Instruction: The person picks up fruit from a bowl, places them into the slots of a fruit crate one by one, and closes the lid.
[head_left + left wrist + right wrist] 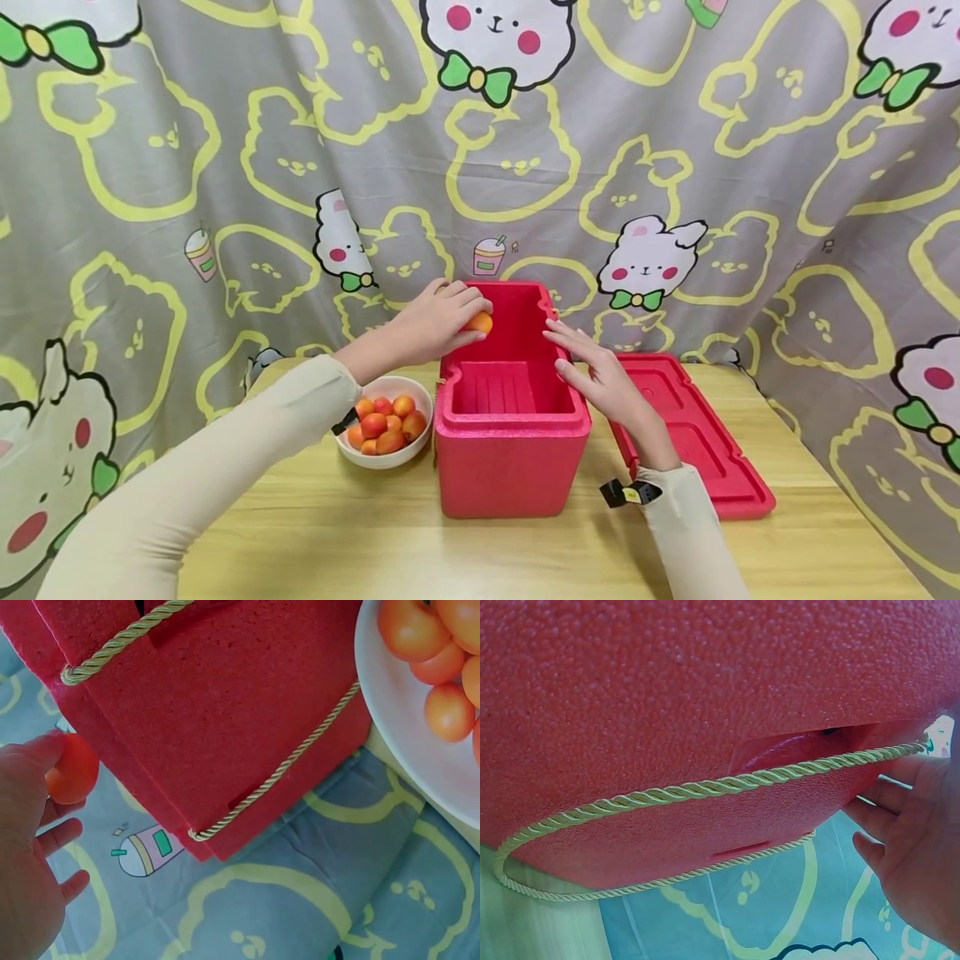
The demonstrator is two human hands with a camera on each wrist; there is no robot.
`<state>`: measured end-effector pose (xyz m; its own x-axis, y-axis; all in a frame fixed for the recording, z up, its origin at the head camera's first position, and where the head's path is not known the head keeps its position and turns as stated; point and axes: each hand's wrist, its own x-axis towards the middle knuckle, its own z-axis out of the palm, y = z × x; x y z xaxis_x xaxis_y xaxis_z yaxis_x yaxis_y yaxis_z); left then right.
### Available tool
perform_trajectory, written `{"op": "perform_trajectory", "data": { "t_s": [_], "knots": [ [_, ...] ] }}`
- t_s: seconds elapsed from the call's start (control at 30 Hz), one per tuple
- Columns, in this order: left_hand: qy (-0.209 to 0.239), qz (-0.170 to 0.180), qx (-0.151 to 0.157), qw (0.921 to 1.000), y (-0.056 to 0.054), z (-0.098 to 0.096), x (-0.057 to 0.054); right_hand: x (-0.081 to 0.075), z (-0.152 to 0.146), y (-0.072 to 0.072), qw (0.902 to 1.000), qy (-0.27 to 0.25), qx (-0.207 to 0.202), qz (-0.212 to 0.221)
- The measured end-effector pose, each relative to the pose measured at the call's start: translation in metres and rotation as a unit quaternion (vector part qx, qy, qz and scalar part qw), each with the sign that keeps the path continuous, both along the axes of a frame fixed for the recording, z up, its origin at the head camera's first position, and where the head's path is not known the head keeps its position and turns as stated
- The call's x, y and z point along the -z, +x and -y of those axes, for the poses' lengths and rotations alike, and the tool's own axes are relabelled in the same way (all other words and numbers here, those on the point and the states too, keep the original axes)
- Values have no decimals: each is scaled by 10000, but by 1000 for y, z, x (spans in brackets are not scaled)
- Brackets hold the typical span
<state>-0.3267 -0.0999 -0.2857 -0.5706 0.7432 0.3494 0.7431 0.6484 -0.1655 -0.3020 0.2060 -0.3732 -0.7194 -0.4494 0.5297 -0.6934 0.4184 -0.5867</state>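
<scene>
Left hand [446, 318] pinches orange fruit [481, 322] near red box [513, 477], head-view centre; right hand [609, 385], fingers extended, right of centre at box's rim.

Fruit [480, 323], ×1: orange, smooth, rounded; L hand [444, 312] pinching it nr. box's L rim, toward far end. Box [513, 475], ×1: red foam, gold cord [780, 773] running along sides; standing upright, gaping open at top; R hand [600, 375] holding fingers at R rim. Bowl [382, 461], ×1: white, rd.; sitting just L of box, containing piled fruits [390, 442], orange to red, approx. doz. showing.
</scene>
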Motion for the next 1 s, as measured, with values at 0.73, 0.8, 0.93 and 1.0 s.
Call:
{"op": "perform_trajectory", "data": {
  "t_s": [0.73,0.8,0.93,1.0],
  "knots": [
    [-336,220,-88,9992,0,-3,11,-1,0,0,10000,32,-6,67],
    [-316,194,-77,9993,0,-2,11,-1,1,0,10000,30,-8,72],
    [-310,201,-114,9993,-1,-1,12,-1,0,0,9999,22,-8,110],
    [-322,182,-137,9992,-1,-1,11,-1,0,0,9999,21,-5,111]
  ]
}}
